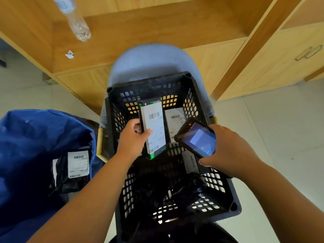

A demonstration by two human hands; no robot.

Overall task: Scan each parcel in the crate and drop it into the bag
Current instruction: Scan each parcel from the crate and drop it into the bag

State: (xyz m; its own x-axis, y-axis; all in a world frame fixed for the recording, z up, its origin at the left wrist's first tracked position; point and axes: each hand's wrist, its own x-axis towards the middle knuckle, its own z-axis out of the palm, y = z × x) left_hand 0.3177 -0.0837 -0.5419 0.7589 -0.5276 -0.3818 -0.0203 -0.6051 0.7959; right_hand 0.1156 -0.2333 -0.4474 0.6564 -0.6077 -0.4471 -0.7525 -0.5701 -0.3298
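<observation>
Step in hand: we're on the scan. One parcel is lifted and the reader is swung toward its label.
Left hand (132, 140): the grip is clamped on a boxed parcel (154, 127), thumb across the label's edge and fingers curled behind.
Boxed parcel: it's held upright over the middle of the crate (149, 81), white label and barcodes facing us, clear of the crate floor.
Right hand (228, 148): the grip is wrapped round a handheld scanner (198, 139). Its screen is lit and its head is tilted at the box, just beside it.
Still in the crate: a labelled parcel (175, 120) against the far wall, a dark box (190, 162) under the scanner, and black poly-wrapped parcels (157, 190) at the near end.
Bag (35, 130): blue, mouth open, just left of the crate, with one black labelled parcel (73, 167) already inside.
Next move, as we judge it: line the scanner's head up on the top barcode and get the read. Then we swing the left hand out over the bag's mouth and let go.
What it calls for: a steady, flat label, then enough lift to clear the crate's left wall.
</observation>
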